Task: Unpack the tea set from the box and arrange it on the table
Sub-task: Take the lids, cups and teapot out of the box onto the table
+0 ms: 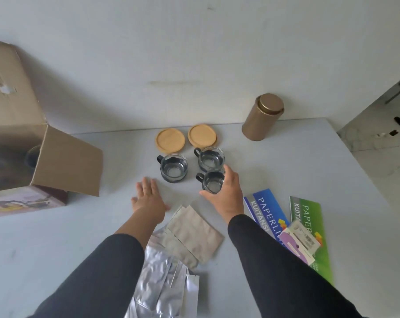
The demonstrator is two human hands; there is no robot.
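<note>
Three glass cups in dark holders stand near the table's middle: one at the left, one at the back right, and a front one. My right hand wraps around the front cup from the right, thumb on its near side. My left hand hovers flat and open just left of the cups, holding nothing. Two round wooden coasters lie behind the cups. A gold tin stands at the back right. The open cardboard box sits at the left, something glass dimly visible inside.
Silver foil pouches and grey pouches lie between my forearms. Blue and green receipt books with a small tagged packet lie at the right. A white wall stands right behind the table; the table's right edge drops to the floor.
</note>
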